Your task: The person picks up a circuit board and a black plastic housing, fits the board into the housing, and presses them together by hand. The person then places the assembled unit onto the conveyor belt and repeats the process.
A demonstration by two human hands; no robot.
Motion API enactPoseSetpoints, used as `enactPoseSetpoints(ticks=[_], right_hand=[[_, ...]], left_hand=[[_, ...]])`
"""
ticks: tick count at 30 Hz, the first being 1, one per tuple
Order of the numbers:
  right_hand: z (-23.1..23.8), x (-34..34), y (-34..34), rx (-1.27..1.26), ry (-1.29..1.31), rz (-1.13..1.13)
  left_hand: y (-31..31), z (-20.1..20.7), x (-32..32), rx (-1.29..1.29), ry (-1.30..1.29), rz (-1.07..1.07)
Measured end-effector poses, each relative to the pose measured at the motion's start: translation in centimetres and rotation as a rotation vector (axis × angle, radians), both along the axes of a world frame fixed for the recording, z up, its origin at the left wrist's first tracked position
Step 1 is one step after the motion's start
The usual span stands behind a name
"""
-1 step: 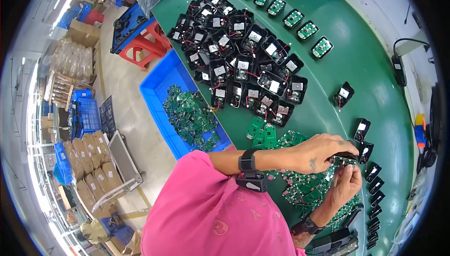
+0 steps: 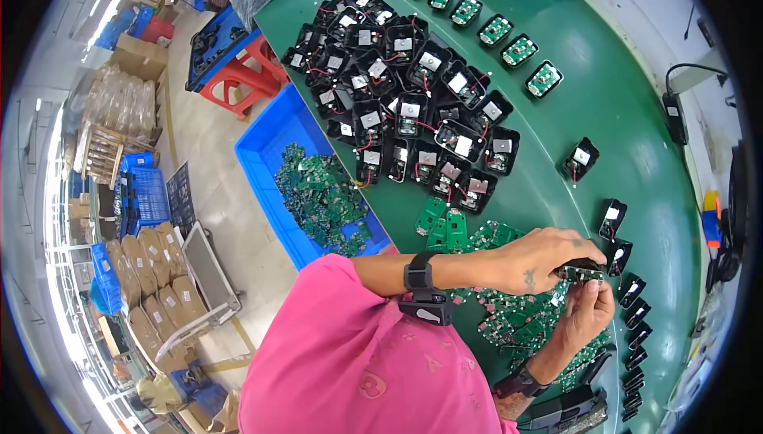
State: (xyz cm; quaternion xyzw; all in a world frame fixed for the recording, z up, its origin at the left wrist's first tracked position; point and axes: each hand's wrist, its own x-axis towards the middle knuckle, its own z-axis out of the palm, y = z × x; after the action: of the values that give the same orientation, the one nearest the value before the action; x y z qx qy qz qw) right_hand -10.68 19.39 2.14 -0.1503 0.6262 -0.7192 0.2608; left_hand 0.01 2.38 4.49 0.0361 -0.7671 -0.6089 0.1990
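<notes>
Over the near right part of the bench, both hands meet at a small black plastic case (image 2: 586,262) with a green circuit board (image 2: 580,274) at its near side. My left hand (image 2: 542,257) reaches in from the left and is closed around the case, its fingers curled over the far side. From below, my right hand (image 2: 586,312) pinches the near edge of the board between thumb and fingers. The inside of the case is mostly hidden by my left hand. Loose green circuit boards (image 2: 524,323) are spread beneath my forearms.
Black cases with wires and silver pads (image 2: 409,108) are heaped at the far left of the green bench (image 2: 604,60). A row of board-filled cases (image 2: 544,79) curves along the far side. More black cases (image 2: 633,291) line the right. A blue bin (image 2: 262,148) holds boards.
</notes>
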Motion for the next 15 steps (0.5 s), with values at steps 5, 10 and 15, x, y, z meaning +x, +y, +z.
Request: enactPoseSetpoints(ticks=[5,10,15], right_hand=[[2.8,-1.4,0.8,0.375,0.104,-0.009],[5.3,-0.3,-1.7,0.508,0.206,0.152],[5.8,1.0,-1.4,0.491,0.257,0.079]], left_hand=[[0.4,-0.4,-0.7,0.189,-0.062,-0.034],[1.1,0.0,-0.3,0.033,-0.192,0.127],[1.1,0.0,-1.1,-0.021,-0.064,0.129]])
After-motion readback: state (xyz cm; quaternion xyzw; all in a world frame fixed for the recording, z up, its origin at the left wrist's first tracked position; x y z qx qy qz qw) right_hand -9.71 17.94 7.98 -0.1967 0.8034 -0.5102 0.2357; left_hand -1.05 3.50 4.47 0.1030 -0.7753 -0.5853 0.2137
